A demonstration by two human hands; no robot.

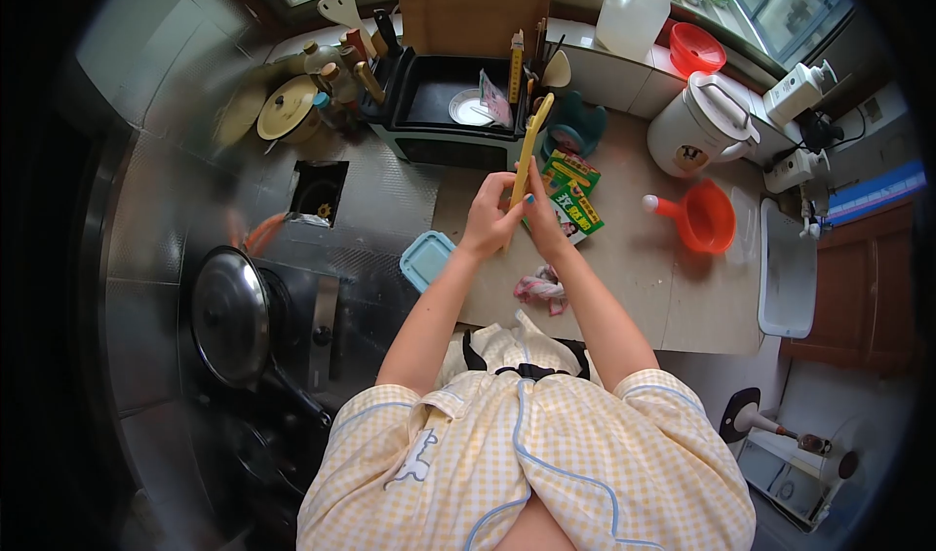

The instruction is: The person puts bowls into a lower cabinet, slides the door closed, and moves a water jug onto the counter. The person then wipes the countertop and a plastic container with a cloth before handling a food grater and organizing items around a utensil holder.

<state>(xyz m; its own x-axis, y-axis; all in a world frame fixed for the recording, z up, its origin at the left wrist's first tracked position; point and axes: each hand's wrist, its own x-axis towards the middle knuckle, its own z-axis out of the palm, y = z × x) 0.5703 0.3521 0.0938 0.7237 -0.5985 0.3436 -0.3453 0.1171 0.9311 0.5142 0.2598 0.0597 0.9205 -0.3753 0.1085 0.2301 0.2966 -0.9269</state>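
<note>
Both my hands meet around a long flat yellow object, seen nearly edge-on and tilted upright over the counter. My left hand grips its left side, fingers wrapped round it. On the other side my right hand holds it, a thumb with a dark-coloured nail showing. Green printed packets lie on the counter just right of my right hand. A light blue plastic lid or box is left of my forearms, and a crumpled pink and white cloth lies between them.
At the left are a lidded pan on the stove and a yellow-lidded pot. A black tray with a small plate stands at the back. On the right are a red ladle, a white lidded bucket and a sink.
</note>
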